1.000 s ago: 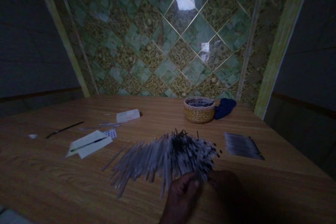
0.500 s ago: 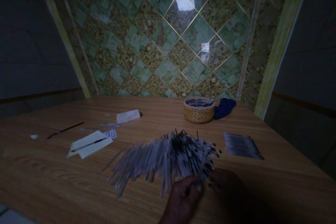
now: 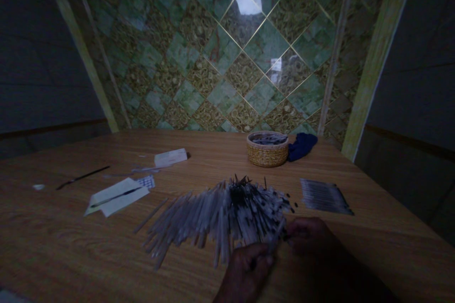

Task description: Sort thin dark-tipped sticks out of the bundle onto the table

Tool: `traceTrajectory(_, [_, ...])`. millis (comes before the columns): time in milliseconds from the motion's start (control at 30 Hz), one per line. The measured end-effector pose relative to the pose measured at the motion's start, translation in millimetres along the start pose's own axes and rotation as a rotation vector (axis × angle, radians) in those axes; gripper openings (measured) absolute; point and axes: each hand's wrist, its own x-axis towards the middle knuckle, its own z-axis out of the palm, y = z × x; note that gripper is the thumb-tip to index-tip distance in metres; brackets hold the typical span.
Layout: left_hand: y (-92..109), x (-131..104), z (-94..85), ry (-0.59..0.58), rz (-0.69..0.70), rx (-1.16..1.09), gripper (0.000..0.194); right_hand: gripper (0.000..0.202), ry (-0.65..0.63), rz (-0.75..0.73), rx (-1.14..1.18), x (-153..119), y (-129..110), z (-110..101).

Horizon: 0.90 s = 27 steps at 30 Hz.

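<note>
A wide heap of thin grey pen tubes point(image 3: 216, 213) with dark tips lies fanned across the wooden table point(image 3: 71, 246). My left hand point(image 3: 249, 267) is at the heap's near edge, its fingers closed around one thin tube that slants up to the right. My right hand point(image 3: 309, 236) is just right of it, with its fingertips at the upper end of that same tube. The light is dim, so the exact grip is hard to make out.
A woven basket point(image 3: 267, 149) with small dark parts stands at the back, a dark blue cloth point(image 3: 302, 144) beside it. A neat row of tubes point(image 3: 323, 196) lies to the right. Papers point(image 3: 115, 194), a white box point(image 3: 170, 157) and a dark pen point(image 3: 82, 176) lie left.
Both hands have crept forward toward the heap, and the held tube has tilted from nearly upright to slanting right. The camera view has shifted slightly.
</note>
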Motion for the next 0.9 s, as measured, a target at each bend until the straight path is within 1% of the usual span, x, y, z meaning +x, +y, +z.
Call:
traceTrajectory(67, [6, 0, -0.9, -0.028, -0.008, 0.0, 0.038, 0.021, 0.042, 0.028, 0.322, -3, 1, -11])
traceTrajectory(100, [8, 0, -1.3, -0.045, -0.009, -0.013, 0.039, 0.024, 0.062, 0.036, 0.444, -4, 1, -15])
traceTrajectory(133, [9, 0, -1.6, -0.057, -0.008, -0.028, 0.04, 0.026, 0.081, 0.038, 0.519, -5, 1, -18])
traceTrajectory(200, [10, 0, -1.9, -0.076, -0.005, -0.043, 0.04, 0.027, 0.113, 0.032, 0.594, -7, 0, -21])
traceTrajectory(367, [8, 0, -1.7, -0.087, 0.026, -0.003, 0.04, 0.026, 0.149, 0.003, 0.557, -10, -3, -23])
traceTrajectory(533, [9, -1, -1.9, -0.091, 0.012, 0.014, 0.043, 0.026, 0.15, -0.008, 0.505, -13, -3, -26])
traceTrajectory(733, [9, -2, -2.3, -0.106, -0.015, 0.016, 0.043, 0.028, 0.151, 0.019, 0.474, -13, -1, -31])
traceTrajectory(900, [15, -3, -2.3, -0.125, -0.016, -0.015, 0.043, 0.027, 0.066, -0.033, 0.392, -12, 3, -34])
